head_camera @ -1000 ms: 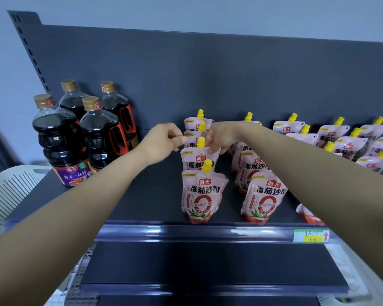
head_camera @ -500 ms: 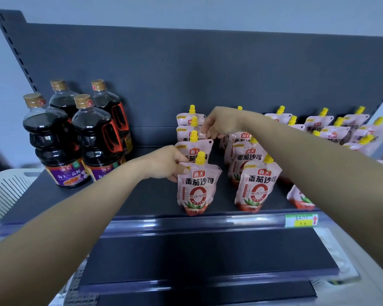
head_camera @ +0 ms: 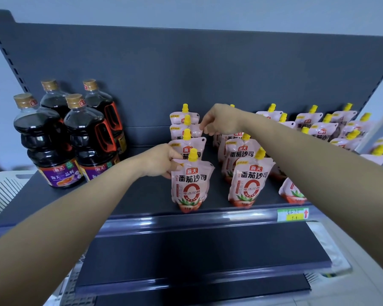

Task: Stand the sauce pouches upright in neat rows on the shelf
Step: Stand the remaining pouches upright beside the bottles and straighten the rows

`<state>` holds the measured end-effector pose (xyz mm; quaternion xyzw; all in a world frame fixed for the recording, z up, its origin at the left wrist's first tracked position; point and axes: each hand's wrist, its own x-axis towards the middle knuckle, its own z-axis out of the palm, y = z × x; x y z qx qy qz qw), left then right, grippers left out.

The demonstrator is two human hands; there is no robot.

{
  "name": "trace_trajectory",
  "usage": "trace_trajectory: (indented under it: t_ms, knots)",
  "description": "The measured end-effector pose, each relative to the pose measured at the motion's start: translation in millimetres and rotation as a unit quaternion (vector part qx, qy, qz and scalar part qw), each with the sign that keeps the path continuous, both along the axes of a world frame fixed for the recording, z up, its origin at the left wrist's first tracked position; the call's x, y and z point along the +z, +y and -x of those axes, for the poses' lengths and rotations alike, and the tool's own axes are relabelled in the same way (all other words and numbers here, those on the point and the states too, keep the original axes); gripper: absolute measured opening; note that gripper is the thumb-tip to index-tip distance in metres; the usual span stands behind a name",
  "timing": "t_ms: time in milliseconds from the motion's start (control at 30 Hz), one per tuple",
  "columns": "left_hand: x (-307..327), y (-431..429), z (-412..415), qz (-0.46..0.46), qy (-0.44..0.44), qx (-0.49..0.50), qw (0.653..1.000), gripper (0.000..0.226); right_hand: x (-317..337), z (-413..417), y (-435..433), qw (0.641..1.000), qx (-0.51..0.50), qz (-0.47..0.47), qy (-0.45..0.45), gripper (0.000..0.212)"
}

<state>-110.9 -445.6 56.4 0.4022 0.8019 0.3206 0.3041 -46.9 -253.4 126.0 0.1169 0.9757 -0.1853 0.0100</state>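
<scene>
The left hand (head_camera: pixel 161 161) had dropped from mid-row to grip the top corner of the front pouch (head_camera: pixel 191 182), which stood upright near the front edge of the shelf (head_camera: pixel 150 199). The right hand (head_camera: pixel 221 120) pinched a rear pouch (head_camera: pixel 194 131) nearer the back edge, and the row looked almost squared. Soy sauce bottles (head_camera: pixel 53 138) stood at the dark shelf's left end, against a grey back panel (head_camera: pixel 186 62).

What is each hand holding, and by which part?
The left hand grips the front tomato sauce pouch by its top left corner. The right hand pinches a rear pouch by its top right corner.
</scene>
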Motion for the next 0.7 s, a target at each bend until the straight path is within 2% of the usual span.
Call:
trace_trajectory:
  t_ms: [233,367,500,600,700]
  knots:
    - [8,-1,-3,0.026,0.039,-0.019,0.999,0.023,7,-25,6,0.999,-0.022,-0.029,0.034,0.027]
    - [24,-1,-6,-0.008,0.089,-0.030,0.996,0.021,14,-42,15,0.997,-0.048,-0.026,0.062,0.025]
    - [38,2,-9,-0.024,0.119,-0.001,0.993,0.026,20,-58,30,0.995,-0.058,-0.027,0.082,0.023]
    - [46,4,-17,-0.032,0.133,0.022,0.990,0.023,21,-70,42,0.996,-0.051,-0.034,0.066,0.022]
    - [47,5,-23,-0.057,0.145,0.072,0.985,0.019,18,-80,53,0.998,-0.030,-0.050,0.009,0.021]
